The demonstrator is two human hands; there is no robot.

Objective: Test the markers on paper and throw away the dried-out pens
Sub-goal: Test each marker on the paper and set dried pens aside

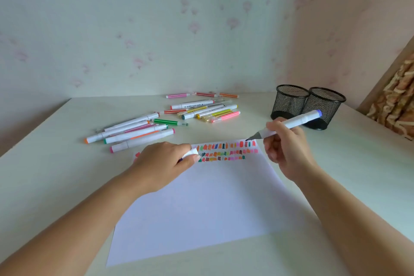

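Both forearms reach in from the bottom edge over the white paper (201,204), which lies flat on the pale table (56,163) with its far edge turned a little to the right. My right hand (285,143) is closed around an uncapped white marker (293,122), thumb and fingers pinching the barrel just behind the grey collar; the dark tip points down and left and sits at the far right corner of the sheet, touching or almost touching it, I cannot tell which. The barrel slants up and to the right, ending in a purple cap end in front of the mesh cups. My left hand (165,161) rests knuckles-up on the far left part of the sheet, fingers curled around the white cap (191,153), whose end pokes out between thumb and forefinger. Just beside that hand, three rows of small colour swatches (226,152) run along the far edge of the sheet. Beyond the paper a loose scatter of markers (156,119) lies on the table, some fat and white, some thin and striped. To the right stand two black mesh pen cups (307,103), side by side and touching, near the wall.
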